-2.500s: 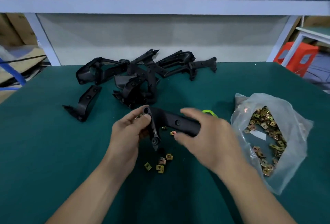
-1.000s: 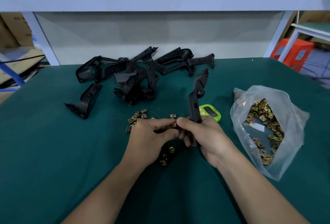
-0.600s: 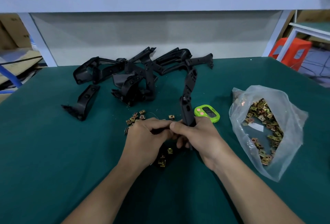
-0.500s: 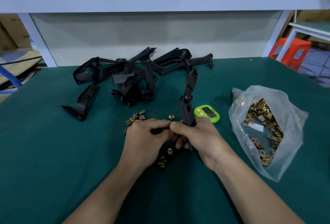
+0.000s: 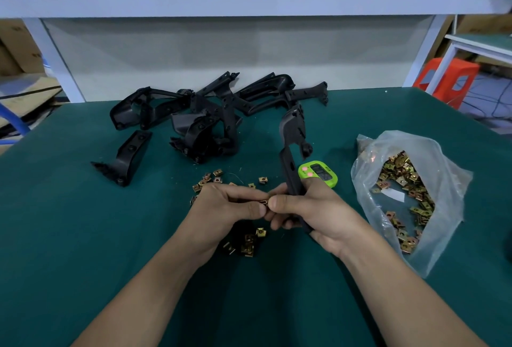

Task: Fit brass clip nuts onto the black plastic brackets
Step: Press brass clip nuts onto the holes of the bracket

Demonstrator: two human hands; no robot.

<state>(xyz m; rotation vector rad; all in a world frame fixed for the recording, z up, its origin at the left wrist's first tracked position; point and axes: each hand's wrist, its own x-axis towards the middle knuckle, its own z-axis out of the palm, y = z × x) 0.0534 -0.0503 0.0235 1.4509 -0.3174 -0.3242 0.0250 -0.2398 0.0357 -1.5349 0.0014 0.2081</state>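
Note:
My right hand (image 5: 313, 209) grips the lower end of a long black plastic bracket (image 5: 291, 150), which stands nearly upright above the green table. My left hand (image 5: 227, 208) pinches a small brass clip nut (image 5: 264, 202) between thumb and fingers, right against my right thumb and the bracket's lower end. Loose brass clip nuts lie in two scatters: one beyond my left hand (image 5: 216, 177), one below my hands (image 5: 248, 244). A pile of black brackets (image 5: 210, 116) lies at the back of the table.
A clear plastic bag (image 5: 432, 152) full of brass clip nuts lies open at the right. A small green timer (image 5: 318, 173) sits just behind my right hand. One single black bracket (image 5: 124, 157) lies left of the pile. A white shelf frame (image 5: 249, 0) borders the table's far side.
The bracket was turned from lying across both hands to standing upright in my right hand. My left hand let go of it and now pinches a clip nut at its lower end.

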